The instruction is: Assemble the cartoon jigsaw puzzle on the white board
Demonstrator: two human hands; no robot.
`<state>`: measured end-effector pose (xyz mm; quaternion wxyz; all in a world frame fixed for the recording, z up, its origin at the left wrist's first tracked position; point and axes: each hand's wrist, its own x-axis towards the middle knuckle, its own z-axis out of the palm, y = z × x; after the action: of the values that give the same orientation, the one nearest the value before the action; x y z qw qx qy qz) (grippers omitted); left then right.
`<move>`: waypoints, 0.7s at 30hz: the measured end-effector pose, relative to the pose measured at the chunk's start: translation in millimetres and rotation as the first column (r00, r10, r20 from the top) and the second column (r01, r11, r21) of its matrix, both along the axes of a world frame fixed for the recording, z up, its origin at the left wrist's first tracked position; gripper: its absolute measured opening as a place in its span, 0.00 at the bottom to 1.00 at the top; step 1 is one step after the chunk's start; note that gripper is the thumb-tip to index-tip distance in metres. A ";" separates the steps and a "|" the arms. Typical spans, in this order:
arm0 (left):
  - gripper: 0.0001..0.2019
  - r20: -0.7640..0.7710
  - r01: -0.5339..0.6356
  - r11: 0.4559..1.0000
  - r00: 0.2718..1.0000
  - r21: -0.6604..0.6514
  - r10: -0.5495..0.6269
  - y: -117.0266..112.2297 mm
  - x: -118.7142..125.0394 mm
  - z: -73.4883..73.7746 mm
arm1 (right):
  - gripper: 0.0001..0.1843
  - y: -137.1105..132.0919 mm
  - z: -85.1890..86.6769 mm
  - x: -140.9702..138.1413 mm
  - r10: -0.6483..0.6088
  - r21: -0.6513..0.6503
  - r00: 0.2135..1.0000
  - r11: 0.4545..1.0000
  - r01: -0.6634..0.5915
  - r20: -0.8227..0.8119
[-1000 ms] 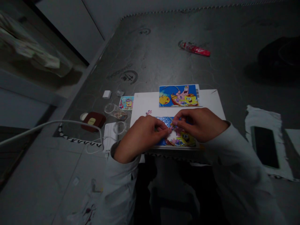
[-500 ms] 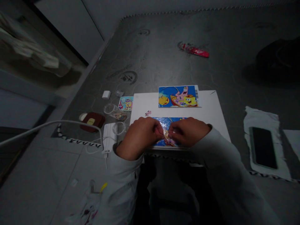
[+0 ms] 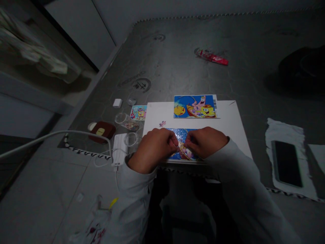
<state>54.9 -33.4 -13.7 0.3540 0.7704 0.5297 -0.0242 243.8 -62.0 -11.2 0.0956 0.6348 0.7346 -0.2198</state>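
A small cartoon jigsaw puzzle (image 3: 177,134) lies on a white board (image 3: 228,118) on the dark floor mat. My left hand (image 3: 154,149) and my right hand (image 3: 205,142) rest on the puzzle, fingers curled, fingertips meeting over its middle and pressing on the pieces. Whether a loose piece is pinched between them is hidden. A printed reference picture (image 3: 195,106) of the same cartoon lies at the board's far edge. One loose pink piece (image 3: 162,123) sits on the board to the left.
Left of the board are a small cartoon card (image 3: 138,112), clear plastic tubes (image 3: 125,121), a brown case (image 3: 103,130), a white charger with cable (image 3: 119,149) and a small white block (image 3: 117,102). A red wrapper (image 3: 212,57) lies far off. A phone on white cloth (image 3: 286,162) lies right.
Both hands have drawn closer together over the puzzle's middle, the right one sliding left and covering the puzzle's right part. The view has shifted slightly.
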 end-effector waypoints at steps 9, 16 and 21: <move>0.03 0.000 -0.002 1.000 1.000 0.012 0.002 -1.1 0.2 1.4 | 0.07 1.1 -1.3 0.5 -0.034 -0.020 0.998 0.999 0.033 -0.047; 0.04 -0.010 0.016 1.000 1.000 0.023 -0.016 -0.4 -0.1 2.3 | 0.07 0.6 -0.8 -3.9 -0.011 -0.024 1.000 1.000 0.010 -0.028; 0.03 -0.006 0.025 0.999 1.000 0.029 -0.024 -0.3 -1.0 0.4 | 0.08 0.2 0.9 -0.8 -0.010 0.024 1.000 1.000 0.010 0.023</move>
<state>53.9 -33.7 -13.3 0.3410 0.7818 0.5215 -0.0228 243.0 -61.8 -10.3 0.0953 0.6421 0.7328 -0.2040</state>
